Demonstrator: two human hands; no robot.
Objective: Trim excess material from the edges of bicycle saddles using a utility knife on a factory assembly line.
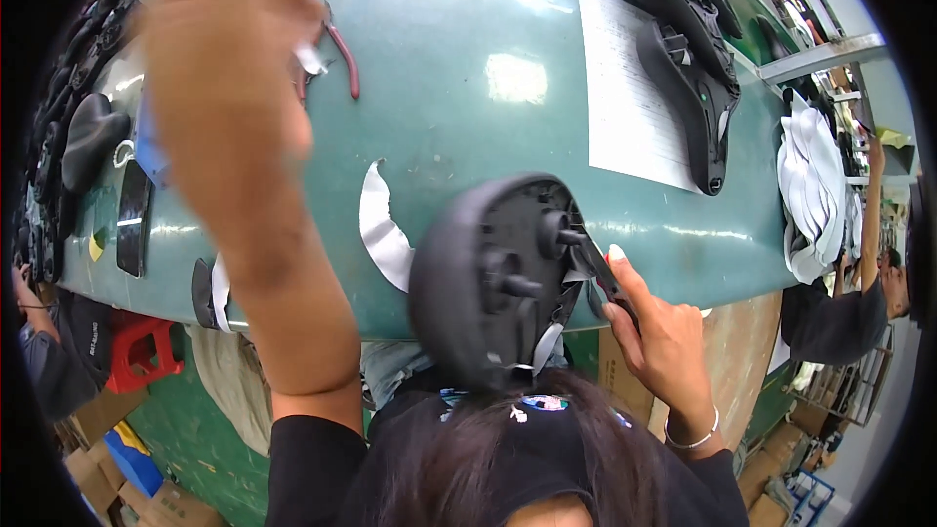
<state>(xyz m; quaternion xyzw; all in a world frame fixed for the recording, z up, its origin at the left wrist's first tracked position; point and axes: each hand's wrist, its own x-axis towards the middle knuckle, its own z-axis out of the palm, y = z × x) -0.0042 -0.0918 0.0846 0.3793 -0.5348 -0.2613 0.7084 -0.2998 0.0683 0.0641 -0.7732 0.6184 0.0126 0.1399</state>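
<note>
At the near edge of a glossy green worktable [439, 117], we would best steady the tilted, rounded matte-black saddle shell [444, 283] with our right hand [666, 346] firmly pinching the slim black piece [599, 270] beside it, our raised left hand [229, 29] too blurred to tell its grip.

From the saddle [444, 283] in the right hand [664, 337], a strip [380, 227] lies on the table [439, 117] at ten o'clock, a phone [133, 220] at nine, a sheet [615, 88] at one — other saddles [675, 78] over its three-o'clock edge — and pliers [344, 57] at eleven, seemingly partly behind the left hand [234, 5].
</note>
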